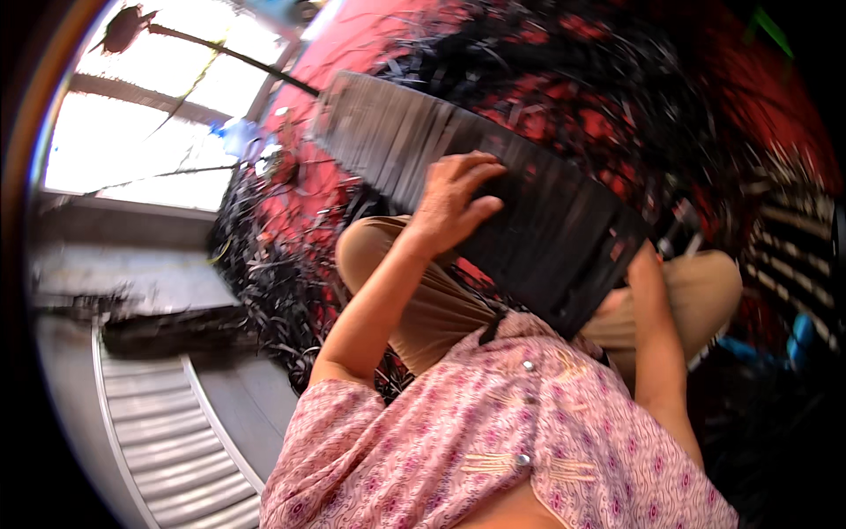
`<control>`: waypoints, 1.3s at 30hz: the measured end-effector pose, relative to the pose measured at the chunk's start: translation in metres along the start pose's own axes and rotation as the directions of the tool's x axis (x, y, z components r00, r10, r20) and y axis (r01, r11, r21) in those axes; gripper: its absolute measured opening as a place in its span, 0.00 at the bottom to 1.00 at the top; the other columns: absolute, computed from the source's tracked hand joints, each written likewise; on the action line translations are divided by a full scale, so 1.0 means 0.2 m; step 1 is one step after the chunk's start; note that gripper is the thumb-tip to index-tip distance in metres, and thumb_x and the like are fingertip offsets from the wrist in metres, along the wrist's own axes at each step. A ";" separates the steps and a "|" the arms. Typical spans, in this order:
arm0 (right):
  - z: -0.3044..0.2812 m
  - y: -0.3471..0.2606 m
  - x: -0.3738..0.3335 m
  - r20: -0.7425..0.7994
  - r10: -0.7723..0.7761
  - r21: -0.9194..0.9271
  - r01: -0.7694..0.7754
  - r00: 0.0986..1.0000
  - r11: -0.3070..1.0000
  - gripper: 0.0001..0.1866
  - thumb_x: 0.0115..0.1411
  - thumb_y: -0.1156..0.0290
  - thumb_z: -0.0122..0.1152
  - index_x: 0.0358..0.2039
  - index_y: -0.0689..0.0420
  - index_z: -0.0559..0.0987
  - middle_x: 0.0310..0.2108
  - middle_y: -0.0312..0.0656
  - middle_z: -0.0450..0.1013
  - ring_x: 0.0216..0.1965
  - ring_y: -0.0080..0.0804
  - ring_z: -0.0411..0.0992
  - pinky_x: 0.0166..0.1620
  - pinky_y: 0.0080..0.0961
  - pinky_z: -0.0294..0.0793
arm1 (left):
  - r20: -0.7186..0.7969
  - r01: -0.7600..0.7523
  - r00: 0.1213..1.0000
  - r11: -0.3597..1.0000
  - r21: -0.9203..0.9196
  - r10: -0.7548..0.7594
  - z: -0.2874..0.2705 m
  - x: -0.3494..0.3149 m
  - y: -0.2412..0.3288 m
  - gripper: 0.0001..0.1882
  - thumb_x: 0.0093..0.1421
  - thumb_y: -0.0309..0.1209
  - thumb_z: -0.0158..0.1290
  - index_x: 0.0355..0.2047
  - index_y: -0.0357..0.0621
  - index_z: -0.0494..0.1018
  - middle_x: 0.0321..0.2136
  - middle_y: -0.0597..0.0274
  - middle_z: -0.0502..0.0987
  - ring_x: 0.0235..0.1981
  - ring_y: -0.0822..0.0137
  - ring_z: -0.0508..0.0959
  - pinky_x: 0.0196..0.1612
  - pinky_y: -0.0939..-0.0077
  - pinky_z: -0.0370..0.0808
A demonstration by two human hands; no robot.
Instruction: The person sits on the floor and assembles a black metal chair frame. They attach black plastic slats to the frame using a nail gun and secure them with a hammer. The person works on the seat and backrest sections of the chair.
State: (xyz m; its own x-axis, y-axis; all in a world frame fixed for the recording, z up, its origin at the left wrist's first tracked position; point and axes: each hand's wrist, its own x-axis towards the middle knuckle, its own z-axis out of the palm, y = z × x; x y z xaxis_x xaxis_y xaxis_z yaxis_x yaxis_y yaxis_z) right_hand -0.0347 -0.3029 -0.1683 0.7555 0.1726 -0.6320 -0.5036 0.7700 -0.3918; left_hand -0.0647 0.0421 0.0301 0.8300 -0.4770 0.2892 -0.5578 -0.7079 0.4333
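A long, dark panel with narrow ribs or strips side by side (538,212) lies slantwise across my lap, grey at its far left end and black towards me. My left hand (454,198) rests on its near long edge, fingers lying over the surface and thumb spread apart. At the panel's near right end is my right hand (641,269), its fingers hidden behind the panel's edge. Motion blurs the picture, so I cannot make out what the panel is made of.
Heaps of thin black strips (608,70) cover the red floor covering (304,79) ahead and to the left. A bright window or door opening (167,79) is at the upper left, and a ribbed pale metal piece (176,432) at the lower left. Slatted dark objects (793,256) stand at right.
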 end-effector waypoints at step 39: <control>0.30 -0.99 0.01 -0.043 -0.478 -0.353 0.434 0.877 0.829 0.17 0.62 0.52 0.61 0.23 0.47 0.71 0.15 0.29 0.65 0.11 0.20 0.61 0.14 0.21 0.61 | -0.152 0.019 0.593 0.203 -0.979 -0.791 -0.96 0.30 -1.57 0.31 0.57 0.67 0.49 0.22 0.51 0.73 0.19 0.67 0.76 0.20 0.70 0.74 0.26 0.70 0.73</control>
State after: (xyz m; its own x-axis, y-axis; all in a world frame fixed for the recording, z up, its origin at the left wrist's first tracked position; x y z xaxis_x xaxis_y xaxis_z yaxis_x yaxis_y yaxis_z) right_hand 0.0919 -0.4175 -0.0518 0.8857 -0.2427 -0.3958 -0.2373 0.4960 -0.8353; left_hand 0.1607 0.3360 0.0744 0.9336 0.3559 -0.0411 -0.0953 0.3574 0.9291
